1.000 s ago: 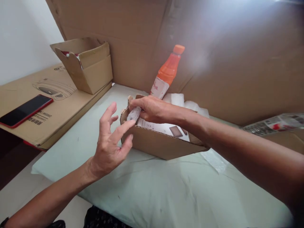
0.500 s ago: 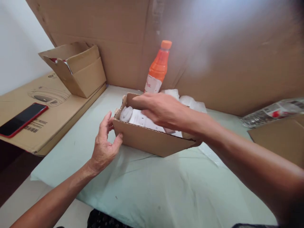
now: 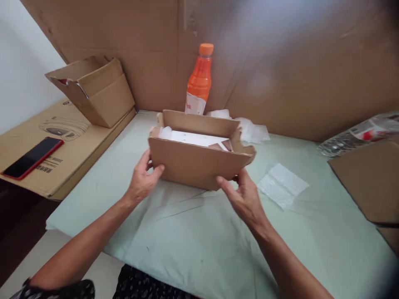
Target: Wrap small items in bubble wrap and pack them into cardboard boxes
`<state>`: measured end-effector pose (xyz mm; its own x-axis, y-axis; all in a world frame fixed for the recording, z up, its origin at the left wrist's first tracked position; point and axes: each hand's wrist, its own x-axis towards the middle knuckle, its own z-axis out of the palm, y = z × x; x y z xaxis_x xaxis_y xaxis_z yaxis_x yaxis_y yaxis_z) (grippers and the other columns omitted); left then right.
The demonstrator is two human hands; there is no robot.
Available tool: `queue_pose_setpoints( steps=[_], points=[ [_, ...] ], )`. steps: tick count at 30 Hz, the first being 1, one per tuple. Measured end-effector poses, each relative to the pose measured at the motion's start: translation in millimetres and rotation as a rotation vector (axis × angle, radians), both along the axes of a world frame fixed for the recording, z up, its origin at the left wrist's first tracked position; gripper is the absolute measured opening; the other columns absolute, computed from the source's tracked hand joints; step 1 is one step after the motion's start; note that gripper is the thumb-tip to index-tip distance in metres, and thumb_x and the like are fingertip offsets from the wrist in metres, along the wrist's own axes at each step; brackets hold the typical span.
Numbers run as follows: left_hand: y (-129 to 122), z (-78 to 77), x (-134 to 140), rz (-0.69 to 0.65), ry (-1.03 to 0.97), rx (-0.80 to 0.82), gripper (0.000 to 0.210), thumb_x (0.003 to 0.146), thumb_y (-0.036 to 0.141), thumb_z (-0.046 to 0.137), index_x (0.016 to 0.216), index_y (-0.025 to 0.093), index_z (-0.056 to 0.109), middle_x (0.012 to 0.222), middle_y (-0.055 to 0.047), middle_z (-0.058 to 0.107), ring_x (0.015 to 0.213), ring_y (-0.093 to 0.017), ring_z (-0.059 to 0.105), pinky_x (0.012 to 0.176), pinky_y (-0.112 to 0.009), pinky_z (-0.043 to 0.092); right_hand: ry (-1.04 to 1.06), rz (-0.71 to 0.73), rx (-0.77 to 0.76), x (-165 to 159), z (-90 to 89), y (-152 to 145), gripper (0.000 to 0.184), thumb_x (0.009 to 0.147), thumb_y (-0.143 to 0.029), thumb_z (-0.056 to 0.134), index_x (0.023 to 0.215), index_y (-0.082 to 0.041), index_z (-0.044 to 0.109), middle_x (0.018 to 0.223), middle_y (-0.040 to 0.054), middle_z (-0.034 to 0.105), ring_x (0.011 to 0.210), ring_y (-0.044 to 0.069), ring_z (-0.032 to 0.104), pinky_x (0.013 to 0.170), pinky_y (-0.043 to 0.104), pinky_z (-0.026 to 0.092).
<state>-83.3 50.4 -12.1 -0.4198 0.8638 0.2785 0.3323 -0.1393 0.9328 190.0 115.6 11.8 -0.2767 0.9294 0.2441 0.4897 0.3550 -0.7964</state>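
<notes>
Both of my hands grip an open-topped cardboard box near the middle of the cloth-covered surface. My left hand holds its left end, thumb on the near wall. On the lower right corner, my right hand has its thumb against the near wall and its other fingers behind the end. Inside lies a white box, with a rolled piece of clear plastic at its left and a brownish piece at the right. The near wall hides the lower part of the contents.
Behind the box stands a bottle of orange drink. Bubble wrap lies to the right, more wrap behind. Farther left are a phone and another open carton on a flat box. A clear plastic bottle lies far right.
My right hand has come out of the box's top and moved down to its right corner. The near wall now faces me more squarely. The bubble wrap at right has come into view.
</notes>
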Motion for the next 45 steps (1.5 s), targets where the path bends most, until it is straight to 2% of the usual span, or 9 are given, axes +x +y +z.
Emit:
queue_pose_setpoints(
  steps=[3, 6, 11, 14, 20, 29, 36, 41, 45],
  points=[
    [5.7, 9.2, 33.8, -0.097, 0.030, 0.040, 0.053, 0.089, 0.028, 0.062, 0.140, 0.019, 0.052, 0.132, -0.012, 0.066, 0.114, -0.022, 0.066, 0.100, -0.039, 0.058, -0.014, -0.149, 0.022, 31.5, 6.0, -4.2, 0.045, 0.087, -0.058, 0.065, 0.108, -0.019, 0.063, 0.092, 0.0080, 0.072, 0.078, 0.023, 0.064, 0.064, 0.035, 0.052],
    [-26.7, 2.9, 56.5, -0.147, 0.091, -0.004, 0.050, 0.092, 0.026, 0.061, 0.141, 0.019, 0.053, 0.130, -0.013, 0.067, 0.117, -0.023, 0.066, 0.103, -0.041, 0.057, -0.062, -0.199, 0.012, 60.5, 3.3, -24.6, 0.041, 0.087, -0.059, 0.066, 0.100, -0.020, 0.065, 0.085, 0.0067, 0.071, 0.071, 0.022, 0.061, 0.054, 0.031, 0.047],
    [-121.3, -36.1, 45.9, 0.102, 0.258, -0.026, 0.060, 0.092, 0.033, 0.069, 0.147, 0.020, 0.049, 0.142, -0.017, 0.060, 0.135, -0.030, 0.057, 0.116, -0.049, 0.047, -0.017, 0.017, -0.054, 43.8, -7.1, -38.4, 0.044, 0.089, -0.059, 0.063, 0.109, -0.020, 0.066, 0.098, 0.0091, 0.074, 0.071, 0.020, 0.063, 0.049, 0.027, 0.044],
    [-144.3, -43.7, 23.2, 0.118, 0.348, -0.008, 0.069, 0.090, 0.036, 0.072, 0.152, 0.024, 0.043, 0.150, -0.016, 0.053, 0.142, -0.032, 0.051, 0.119, -0.052, 0.044, -0.003, 0.129, -0.102, 22.3, -7.9, -27.7, 0.051, 0.088, -0.063, 0.063, 0.116, -0.021, 0.066, 0.109, 0.0106, 0.074, 0.080, 0.023, 0.066, 0.052, 0.028, 0.047],
    [-118.5, -29.0, -4.3, 0.044, 0.398, 0.129, 0.076, 0.088, 0.049, 0.073, 0.154, 0.032, 0.040, 0.163, -0.014, 0.036, 0.149, -0.036, 0.042, 0.117, -0.056, 0.045, -0.061, 0.138, -0.121, 22.5, -15.2, -24.0, 0.048, 0.087, -0.064, 0.064, 0.111, -0.022, 0.067, 0.110, 0.0105, 0.075, 0.099, 0.028, 0.071, 0.075, 0.035, 0.058],
    [-111.3, -33.3, 7.1, -0.005, 0.281, 0.165, 0.076, 0.090, 0.053, 0.069, 0.156, 0.034, 0.036, 0.150, -0.013, 0.052, 0.140, -0.031, 0.052, 0.114, -0.050, 0.049, -0.116, 0.073, -0.239, 32.5, -41.8, -43.6, 0.053, 0.087, -0.062, 0.065, 0.125, -0.026, 0.059, 0.121, 0.0100, 0.072, 0.094, 0.026, 0.075, 0.069, 0.033, 0.062],
    [-112.2, -31.5, 0.1, 0.005, 0.309, 0.150, 0.079, 0.086, 0.052, 0.074, 0.155, 0.029, 0.041, 0.152, -0.016, 0.049, 0.142, -0.034, 0.050, 0.113, -0.052, 0.050, -0.129, 0.086, -0.200, 26.0, -34.8, -39.4, 0.050, 0.086, -0.062, 0.064, 0.118, -0.024, 0.061, 0.112, 0.0108, 0.074, 0.090, 0.027, 0.077, 0.055, 0.028, 0.060],
    [-110.1, -34.1, -8.9, -0.004, 0.200, 0.062, 0.070, 0.086, 0.045, 0.076, 0.148, 0.023, 0.052, 0.147, -0.015, 0.058, 0.138, -0.033, 0.055, 0.115, -0.051, 0.048, -0.194, 0.087, -0.052, 29.9, -42.5, -60.5, 0.046, 0.090, -0.056, 0.061, 0.122, -0.023, 0.059, 0.101, 0.0088, 0.076, 0.080, 0.025, 0.076, 0.057, 0.031, 0.061],
    [-88.8, -22.0, -52.9, -0.030, -0.034, -0.054, 0.062, 0.083, 0.049, 0.076, 0.135, 0.016, 0.063, 0.134, -0.017, 0.069, 0.126, -0.034, 0.065, 0.111, -0.048, 0.051, -0.235, 0.258, 0.253, 16.0, -60.1, -114.0, 0.036, 0.094, -0.041, 0.063, 0.125, -0.024, 0.061, 0.101, 0.0088, 0.076, 0.084, 0.025, 0.076, 0.070, 0.034, 0.064]
  ],
)
